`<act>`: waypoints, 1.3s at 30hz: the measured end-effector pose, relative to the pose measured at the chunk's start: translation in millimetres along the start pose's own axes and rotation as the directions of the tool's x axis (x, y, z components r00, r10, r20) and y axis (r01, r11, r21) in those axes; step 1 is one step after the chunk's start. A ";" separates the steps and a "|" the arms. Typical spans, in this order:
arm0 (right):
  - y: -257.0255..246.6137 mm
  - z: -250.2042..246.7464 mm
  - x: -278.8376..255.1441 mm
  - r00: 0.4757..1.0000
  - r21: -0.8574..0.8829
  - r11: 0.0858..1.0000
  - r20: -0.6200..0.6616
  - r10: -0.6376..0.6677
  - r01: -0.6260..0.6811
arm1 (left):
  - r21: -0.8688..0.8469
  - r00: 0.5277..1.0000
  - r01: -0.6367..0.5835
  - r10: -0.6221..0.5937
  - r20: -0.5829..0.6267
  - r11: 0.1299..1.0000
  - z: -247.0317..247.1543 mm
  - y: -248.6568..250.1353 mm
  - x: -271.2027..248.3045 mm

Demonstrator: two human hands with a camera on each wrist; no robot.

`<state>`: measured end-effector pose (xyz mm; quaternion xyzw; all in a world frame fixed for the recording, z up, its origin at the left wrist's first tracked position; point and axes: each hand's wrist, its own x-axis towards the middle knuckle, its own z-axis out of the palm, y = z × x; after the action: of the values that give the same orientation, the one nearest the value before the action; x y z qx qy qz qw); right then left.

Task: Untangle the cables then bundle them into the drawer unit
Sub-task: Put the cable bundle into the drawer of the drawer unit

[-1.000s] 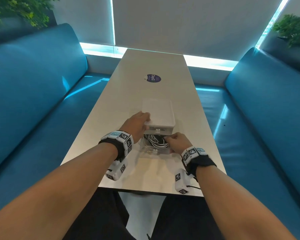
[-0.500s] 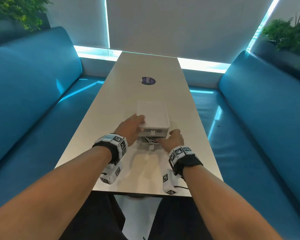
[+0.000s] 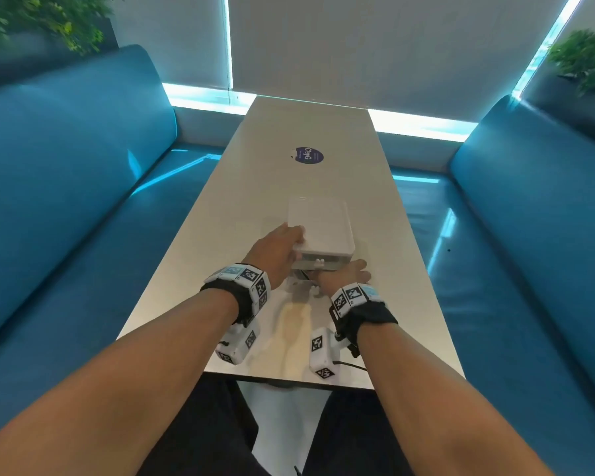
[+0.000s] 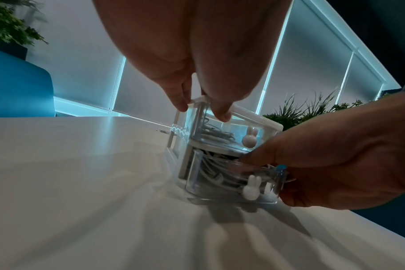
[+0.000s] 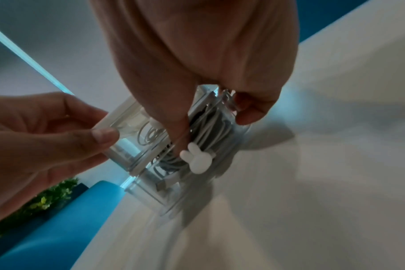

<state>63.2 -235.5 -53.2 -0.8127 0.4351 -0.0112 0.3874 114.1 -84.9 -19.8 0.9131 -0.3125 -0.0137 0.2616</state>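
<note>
The drawer unit [image 3: 320,231], white-topped with clear drawers and rabbit knobs, stands on the table. My left hand [image 3: 294,242] pinches its near left top corner, thumb and fingertip on the white rim [image 4: 254,118]. The lower drawer [image 4: 231,184] sticks out a short way, packed with white cables [image 4: 210,175]. My right hand [image 5: 214,130] grips that drawer's front, thumb over its top edge by the rabbit knob [image 5: 198,160], fingers round its right side. The shut upper drawer holds another coiled white cable [image 4: 215,137].
The long pale table [image 3: 306,132] carries a round dark sticker [image 3: 309,155] further out. Blue benches [image 3: 66,201] run along both sides, with plants [image 3: 588,60] on ledges behind them. The table's near edge lies just under my wrists.
The lower drawer, wide out a second ago with its cables showing, has slid most of the way in. My right hand moved forward with it; my left hand stayed on the unit.
</note>
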 end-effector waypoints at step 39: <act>49.6 -32.0 26.8 0.887 0.066 0.889 0.069 -0.457 0.453 | -0.053 0.998 -0.054 0.053 -0.021 0.997 4.4 -3.2 0.3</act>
<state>33.8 -290.4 -71.1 -0.8823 0.2159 -0.0785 0.4109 115.3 -85.0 -25.1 0.8972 -0.3336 -0.0061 0.2892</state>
